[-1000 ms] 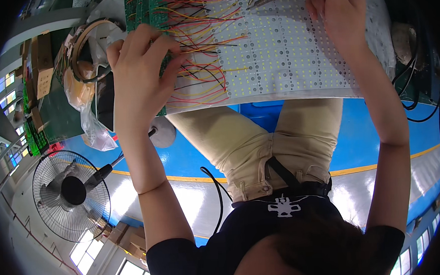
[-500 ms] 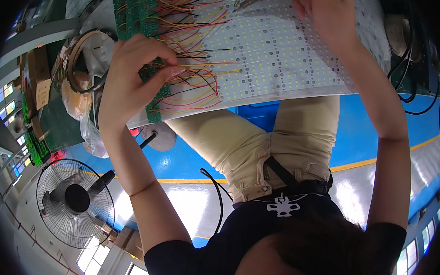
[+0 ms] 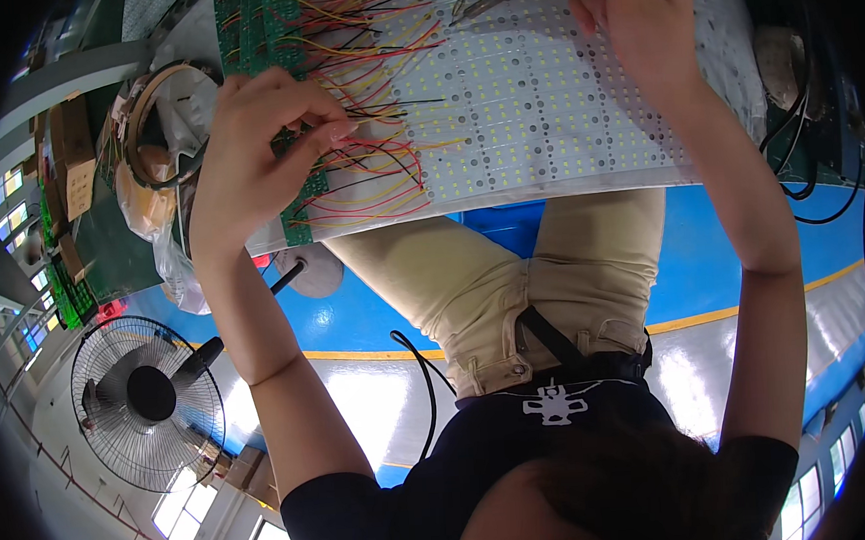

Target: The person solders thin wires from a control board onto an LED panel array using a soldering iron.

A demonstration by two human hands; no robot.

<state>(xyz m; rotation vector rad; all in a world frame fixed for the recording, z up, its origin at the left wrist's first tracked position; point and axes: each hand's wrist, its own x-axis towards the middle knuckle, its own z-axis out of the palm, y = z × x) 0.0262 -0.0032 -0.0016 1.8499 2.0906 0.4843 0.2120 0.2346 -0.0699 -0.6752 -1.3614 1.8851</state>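
My left hand [image 3: 265, 147] is over the green circuit boards [image 3: 259, 30], its thumb and index finger pinched together at the thin wires [image 3: 388, 160]. A wire seems to be between the fingertips; the exact grip is partly hidden. Red, yellow and black wires fan out to the right from the boards. My right hand [image 3: 639, 20] is closed at the top edge around a black-handled tool [image 3: 492, 1] with a bent metal tube and a straight metal tip. The tips point left, above a white sheet of panels [image 3: 542, 118] dotted with small yellow squares.
A ring-shaped coil [image 3: 141, 129] and plastic bags [image 3: 173, 269] lie left of the boards. Black cables [image 3: 807, 143] hang at the right. A standing fan [image 3: 150, 394] is at lower left. My legs [image 3: 603, 251] are below the table edge.
The boards and wires have slid slightly left in the picture, and my left hand with them. The wires at its fingertips lie differently. The tool has moved slightly left.
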